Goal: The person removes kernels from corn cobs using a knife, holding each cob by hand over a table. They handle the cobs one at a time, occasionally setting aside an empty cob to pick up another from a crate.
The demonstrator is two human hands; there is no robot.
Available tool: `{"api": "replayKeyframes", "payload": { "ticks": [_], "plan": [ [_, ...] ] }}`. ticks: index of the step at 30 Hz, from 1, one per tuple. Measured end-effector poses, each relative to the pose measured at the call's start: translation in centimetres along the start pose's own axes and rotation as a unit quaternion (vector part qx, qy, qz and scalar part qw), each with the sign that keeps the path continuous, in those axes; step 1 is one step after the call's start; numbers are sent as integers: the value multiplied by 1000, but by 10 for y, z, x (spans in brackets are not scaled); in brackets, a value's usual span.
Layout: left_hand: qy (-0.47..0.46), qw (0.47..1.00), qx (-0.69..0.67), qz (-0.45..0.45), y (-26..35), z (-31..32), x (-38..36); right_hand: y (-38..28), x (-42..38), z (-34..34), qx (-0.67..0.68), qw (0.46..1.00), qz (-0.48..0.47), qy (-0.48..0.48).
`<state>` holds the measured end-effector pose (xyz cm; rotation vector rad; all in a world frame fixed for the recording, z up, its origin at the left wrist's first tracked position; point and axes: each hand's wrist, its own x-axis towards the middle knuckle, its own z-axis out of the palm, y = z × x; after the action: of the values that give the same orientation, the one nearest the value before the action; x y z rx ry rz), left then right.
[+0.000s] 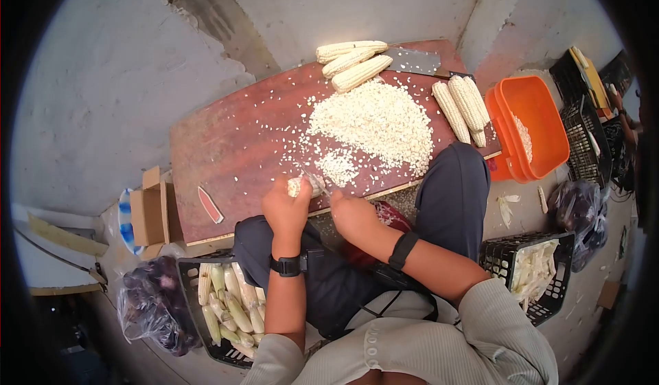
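Observation:
My left hand (285, 206) is closed around a white corn cob (294, 187) at the near edge of the red-brown board. My right hand (352, 217) is closed just right of it, on what looks like a small knife; its thin greyish blade (317, 182) lies against the cob, partly blurred. Beyond both hands, a small heap of cut kernels (338, 167) lies in front of a large pile of white kernels (374, 124). Loose kernels are scattered leftward over the board (220, 144).
Whole cobs (362, 73) and a cleaver (412, 61) lie at the back; more cobs (469, 103) lie right. An orange bucket (542, 117) with kernels stands beyond. Crates of corn (233, 302) and husks (535, 268) flank my legs. A cardboard box (147, 213) is left.

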<state>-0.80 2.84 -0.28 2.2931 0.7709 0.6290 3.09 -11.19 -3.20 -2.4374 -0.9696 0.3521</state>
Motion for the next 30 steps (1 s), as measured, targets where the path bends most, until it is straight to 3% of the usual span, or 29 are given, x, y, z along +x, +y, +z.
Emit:
{"api": "replayKeyframes", "payload": {
  "ticks": [3, 7, 11, 13, 17, 23, 30],
  "plan": [
    [-33, 992, 95, 70, 29, 2, -13, 28, 24, 19, 47, 999, -23, -3],
    [41, 999, 9, -32, 13, 0, -4, 27, 32, 23, 42, 997, 38, -51],
    [58, 996, 43, -47, 10, -9, -4, 24, 17, 8, 65, 998, 22, 11],
    [50, 996, 58, -55, 2, -5, -7, 15, 5, -5, 52, 997, -7, 59],
    [10, 991, 107, -78, -1, 1, -8, -3, -25, -27, -27, 997, -35, 68],
    [41, 997, 41, -43, 5, 8, -6, 14, -24, -9, 1, 997, -11, 74],
    [16, 999, 43, -15, 1, 12, -2, 13, 9, -16, 12, 1000, 10, 9]
  ]
}}
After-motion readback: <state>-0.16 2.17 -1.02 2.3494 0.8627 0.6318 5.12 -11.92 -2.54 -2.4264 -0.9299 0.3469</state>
